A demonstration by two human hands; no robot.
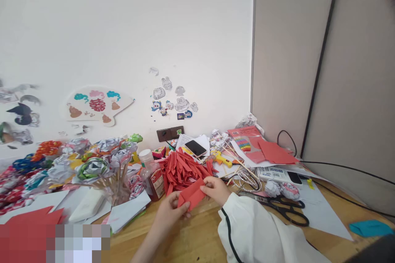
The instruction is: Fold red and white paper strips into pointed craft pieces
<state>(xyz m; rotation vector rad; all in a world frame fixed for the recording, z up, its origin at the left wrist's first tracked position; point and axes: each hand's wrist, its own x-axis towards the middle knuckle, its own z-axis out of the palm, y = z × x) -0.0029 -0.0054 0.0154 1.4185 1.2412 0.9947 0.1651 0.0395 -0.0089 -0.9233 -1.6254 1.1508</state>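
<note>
Between my two hands is a folded piece of red paper (191, 195), held just above the wooden table (197, 234). My left hand (173, 211) pinches its left end, thumb on top and fingers beneath. At the upper right corner my right hand (216, 191) grips it between thumb and fingers; a white sleeve covers that wrist. Right behind the paper rises a heap of folded red paper strips (182, 170). A clear bottle (151, 176) with a white cap and a red label stands to the left of the heap.
Rolled paper flowers (92, 168) crowd the left. Black-handled scissors (286, 209) lie by my right sleeve. A phone (195, 148), a yellow glue gun (222, 158), strings of beads (248, 178) and red sheets (274, 152) lie farther back. Black cables (348, 166) cross the right side.
</note>
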